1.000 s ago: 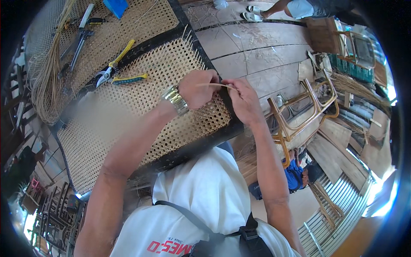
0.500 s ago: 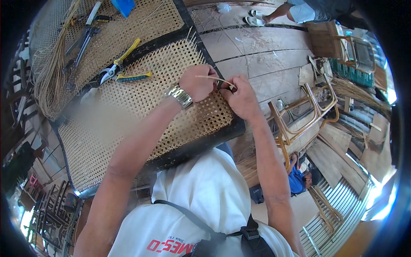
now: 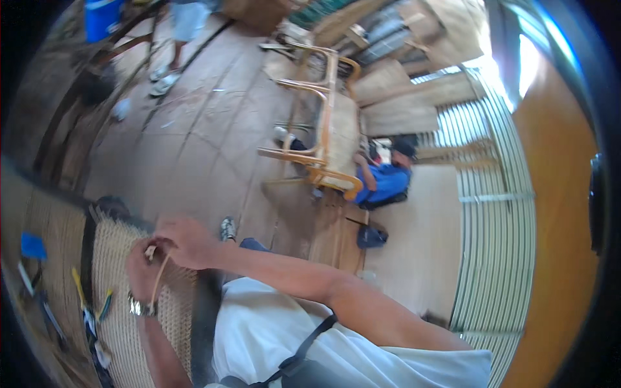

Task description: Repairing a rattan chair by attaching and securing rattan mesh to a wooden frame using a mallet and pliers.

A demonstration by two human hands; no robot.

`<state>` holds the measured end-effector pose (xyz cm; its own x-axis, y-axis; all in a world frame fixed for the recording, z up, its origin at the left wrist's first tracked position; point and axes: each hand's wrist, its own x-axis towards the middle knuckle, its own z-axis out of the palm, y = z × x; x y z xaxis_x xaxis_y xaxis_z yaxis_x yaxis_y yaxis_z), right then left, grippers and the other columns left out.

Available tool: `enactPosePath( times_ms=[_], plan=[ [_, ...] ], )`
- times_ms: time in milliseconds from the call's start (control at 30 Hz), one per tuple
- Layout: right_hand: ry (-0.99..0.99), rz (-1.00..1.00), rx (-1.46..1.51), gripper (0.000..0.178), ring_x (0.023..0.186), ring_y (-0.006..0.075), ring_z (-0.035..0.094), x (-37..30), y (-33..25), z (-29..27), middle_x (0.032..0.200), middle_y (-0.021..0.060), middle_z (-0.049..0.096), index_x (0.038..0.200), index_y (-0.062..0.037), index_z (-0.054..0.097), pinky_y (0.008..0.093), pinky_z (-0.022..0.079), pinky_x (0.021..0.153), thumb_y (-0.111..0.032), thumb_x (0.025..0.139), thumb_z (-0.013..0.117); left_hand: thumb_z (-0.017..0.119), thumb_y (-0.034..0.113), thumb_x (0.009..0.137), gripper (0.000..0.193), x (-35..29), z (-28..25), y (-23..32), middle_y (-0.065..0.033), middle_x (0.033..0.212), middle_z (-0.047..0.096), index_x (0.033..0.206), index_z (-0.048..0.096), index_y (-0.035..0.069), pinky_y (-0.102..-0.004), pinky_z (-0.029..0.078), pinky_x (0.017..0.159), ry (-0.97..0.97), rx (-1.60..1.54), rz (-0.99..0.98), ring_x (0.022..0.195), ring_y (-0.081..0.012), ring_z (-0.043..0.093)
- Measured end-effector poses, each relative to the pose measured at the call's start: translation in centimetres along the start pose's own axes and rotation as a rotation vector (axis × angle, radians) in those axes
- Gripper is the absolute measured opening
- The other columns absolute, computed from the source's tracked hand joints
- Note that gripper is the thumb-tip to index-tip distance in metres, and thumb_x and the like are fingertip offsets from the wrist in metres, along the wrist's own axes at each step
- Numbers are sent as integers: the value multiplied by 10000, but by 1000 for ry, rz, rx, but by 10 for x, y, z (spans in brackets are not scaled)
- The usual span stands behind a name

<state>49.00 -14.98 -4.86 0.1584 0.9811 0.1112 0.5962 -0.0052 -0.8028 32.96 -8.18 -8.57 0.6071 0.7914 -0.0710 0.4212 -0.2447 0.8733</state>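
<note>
My left hand (image 3: 143, 266), with a metal watch on its wrist, is closed at the corner of a woven cane panel (image 3: 111, 258). Against it is my right hand (image 3: 186, 240), also closed, its fingers pinching. A thin pale cane strip (image 3: 160, 278) curves down from between the two hands past the watch. A pale bit shows between the left fingers, seemingly part of this strip; the fingertips are partly hidden and blurred. Pruning shears (image 3: 77, 286) with yellow handles lie on the panel left of my hands.
A blue piece (image 3: 33, 246) and other hand tools lie at the far left. Beyond the panel is a plank floor (image 3: 226, 116) with scraps. A wooden chair frame (image 3: 330, 123) lies there, with a seated person in blue (image 3: 386, 181) beside it. Another person's legs (image 3: 184, 29) stand farther off.
The view has swung to the right, so panel and hands now sit at the lower left. Both hands stay together at the panel's corner, and the strip now hangs down beside the watch.
</note>
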Motion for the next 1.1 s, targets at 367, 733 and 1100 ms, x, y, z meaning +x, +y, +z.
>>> enactPosePath(
  times_ms=[367, 733, 1100],
  plan=[
    [-15, 115, -273, 176, 1089, 292, 519, -5, 7, 19, 1077, 139, 559, 881, 18, 659, 383, 444, 925, -98, 749, 665, 719, 161, 900, 205, -2, -1, 4, -86, 810, 681, 975, 654, -19, -342, 489, 677, 60, 64, -207, 702, -176, 590],
    [-1, 50, -481, 333, 1091, 268, 476, -3, 23, 40, 1104, 134, 540, 1019, 55, 655, 358, 412, 930, -201, 808, 627, 651, 154, 960, 280, 8, -12, -10, -97, 1037, 653, 1148, 612, -49, -301, 503, 801, -173, -259, -374, 888, -132, 600],
    [-195, 38, -444, 295, 1095, 242, 482, 0, 13, 19, 1054, 93, 601, 924, 1, 729, 344, 374, 959, -230, 747, 677, 619, 153, 957, 223, 20, -26, -4, -64, 935, 646, 1092, 606, -24, -282, 414, 646, -337, -3, -190, 722, -109, 480]
  ],
)
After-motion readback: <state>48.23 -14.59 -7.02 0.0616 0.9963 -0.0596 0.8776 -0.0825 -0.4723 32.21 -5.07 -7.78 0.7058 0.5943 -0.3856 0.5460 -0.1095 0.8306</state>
